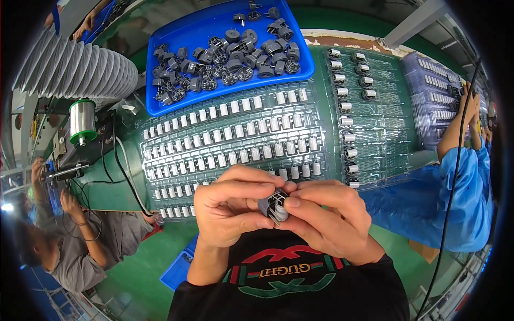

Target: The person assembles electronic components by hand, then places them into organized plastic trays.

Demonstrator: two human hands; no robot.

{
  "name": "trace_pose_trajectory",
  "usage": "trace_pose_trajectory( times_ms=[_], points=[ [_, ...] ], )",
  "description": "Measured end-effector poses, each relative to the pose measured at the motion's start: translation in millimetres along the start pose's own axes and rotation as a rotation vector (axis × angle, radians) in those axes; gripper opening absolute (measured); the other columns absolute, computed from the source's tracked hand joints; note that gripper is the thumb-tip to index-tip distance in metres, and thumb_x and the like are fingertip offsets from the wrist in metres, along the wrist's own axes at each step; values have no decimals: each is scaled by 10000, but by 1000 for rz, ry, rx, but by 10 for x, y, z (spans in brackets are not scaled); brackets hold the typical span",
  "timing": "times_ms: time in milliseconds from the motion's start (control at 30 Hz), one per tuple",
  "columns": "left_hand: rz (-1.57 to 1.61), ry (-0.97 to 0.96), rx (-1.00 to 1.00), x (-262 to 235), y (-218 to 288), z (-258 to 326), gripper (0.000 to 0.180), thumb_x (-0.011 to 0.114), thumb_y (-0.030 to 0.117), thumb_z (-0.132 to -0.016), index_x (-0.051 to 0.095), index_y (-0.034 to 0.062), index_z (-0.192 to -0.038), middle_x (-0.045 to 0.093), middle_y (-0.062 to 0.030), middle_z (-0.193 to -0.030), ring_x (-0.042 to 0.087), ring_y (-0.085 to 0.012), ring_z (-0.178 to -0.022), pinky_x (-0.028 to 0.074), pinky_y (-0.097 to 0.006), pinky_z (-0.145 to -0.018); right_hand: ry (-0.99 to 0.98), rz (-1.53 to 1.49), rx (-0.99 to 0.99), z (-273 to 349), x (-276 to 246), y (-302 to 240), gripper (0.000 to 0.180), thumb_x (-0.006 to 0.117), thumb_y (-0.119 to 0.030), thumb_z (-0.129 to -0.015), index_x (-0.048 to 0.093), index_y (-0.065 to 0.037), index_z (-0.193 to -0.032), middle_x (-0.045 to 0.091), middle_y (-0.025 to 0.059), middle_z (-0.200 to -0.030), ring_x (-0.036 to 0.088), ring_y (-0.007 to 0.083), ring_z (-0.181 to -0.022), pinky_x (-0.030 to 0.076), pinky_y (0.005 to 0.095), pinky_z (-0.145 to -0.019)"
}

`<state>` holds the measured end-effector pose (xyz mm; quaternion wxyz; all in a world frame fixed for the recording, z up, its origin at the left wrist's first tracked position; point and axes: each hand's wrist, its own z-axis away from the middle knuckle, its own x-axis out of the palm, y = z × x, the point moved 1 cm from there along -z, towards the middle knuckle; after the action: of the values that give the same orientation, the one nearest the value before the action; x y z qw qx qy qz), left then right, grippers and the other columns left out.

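Note:
In front of my chest, my left hand [227, 206] and my right hand [334, 216] pinch a small dark grey round part with metal pins [276, 203] from both sides. Black openwork shows on its face, and a pale rounded piece sits at its lower edge by my right thumb. Fingertips cover the rest of it. Just beyond my hands lies a clear plastic tray [201, 151] with rows of small white cylinders on dark bases. Behind that, a blue tray [230, 10] holds a heap of similar dark grey round parts with pins.
More clear trays [385, 125] partly filled with white cylinders lie to the right, beside a stack of trays [423, 115]. A solder wire spool [83, 120] and a ribbed grey hose [80, 67] stand at left. Co-workers in blue [428, 198] and grey [112, 246] flank me.

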<state>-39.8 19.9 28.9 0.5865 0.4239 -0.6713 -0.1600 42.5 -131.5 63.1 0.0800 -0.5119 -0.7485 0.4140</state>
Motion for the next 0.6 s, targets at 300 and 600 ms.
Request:
trace_pose_trajectory(
  times_ms=[300, 600],
  points=[
    [-516, 85, 25, -9, -9, 29, 318, 667, 110, -895, 633, -54, -1166, 604, -226, -1125, 643, -372, -1007, 538, -445, -877, -20, 148, -6, 1, -19, 62, 369, 788, -37, -708, 673, 63, -1043, 624, 105, -899, 652, 201, -699, 549, 281, -580],
    [-224, 156, -344, -16, -132, 41, 215, 582, -41, -910, 536, -72, -1119, 647, -185, -1115, 651, -201, -1010, 552, -279, -820, -144, -81, 146, 71, -224, 275, 296, 768, 36, -718, 735, -22, -1007, 629, 111, -941, 657, 171, -747, 562, 239, -607]
  ],
)
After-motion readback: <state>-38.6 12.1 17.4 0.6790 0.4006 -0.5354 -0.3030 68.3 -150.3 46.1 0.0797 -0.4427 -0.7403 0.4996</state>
